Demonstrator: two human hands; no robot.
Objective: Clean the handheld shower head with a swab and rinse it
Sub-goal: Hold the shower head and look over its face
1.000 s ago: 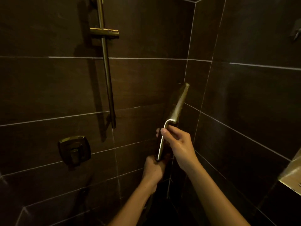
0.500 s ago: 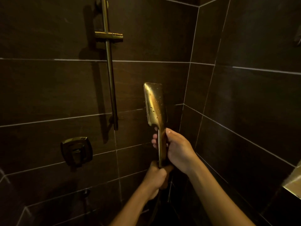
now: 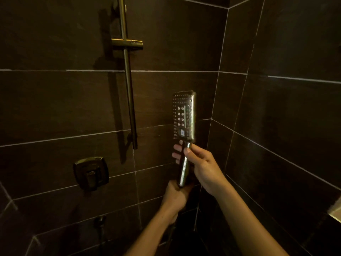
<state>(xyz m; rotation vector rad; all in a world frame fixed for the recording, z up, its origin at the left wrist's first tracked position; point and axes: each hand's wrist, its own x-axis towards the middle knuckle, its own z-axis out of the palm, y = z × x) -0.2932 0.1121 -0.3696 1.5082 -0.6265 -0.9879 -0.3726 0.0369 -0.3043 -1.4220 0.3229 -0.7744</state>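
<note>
Head cam here, looking at one shower head (image 3: 183,115) held upright in the air near the corner of a dark tiled shower. The nozzle face is turned toward the camera; rows of tiny dots, a column of bigger nozzles down the middle, shiny brassy rim round it; it touches neither wall.

Just under the head the right hand (image 3: 201,163) has the handle; its fingers (image 3: 176,147) wrap round from behind with the tips poking out on the left, thumb laid on the front, so it's clamped on the handle. Lower down, the left hand (image 3: 175,196) is curled round the bottom end of the same handle; can't see its fingertips, but the fist is closed on it. So that's two hands on one handle, right above left, bare forearms coming up from the bottom edge.

Room-wise it's two walls of big dark brown tiles with pale grout lines; the back wall (image 3: 55,100) and side wall (image 3: 286,117) meet just right of the shower head; light is pretty dim. On the back wall there's one vertical slide bar (image 3: 129,89) left of the head, with one bracket (image 3: 127,44) sitting on it high up; one squarish valve (image 3: 90,172) lower left; one small outlet (image 3: 100,221) below that, hard to make out. At the far right edge there's a sliver of one pale ledge (image 3: 335,213).
</note>
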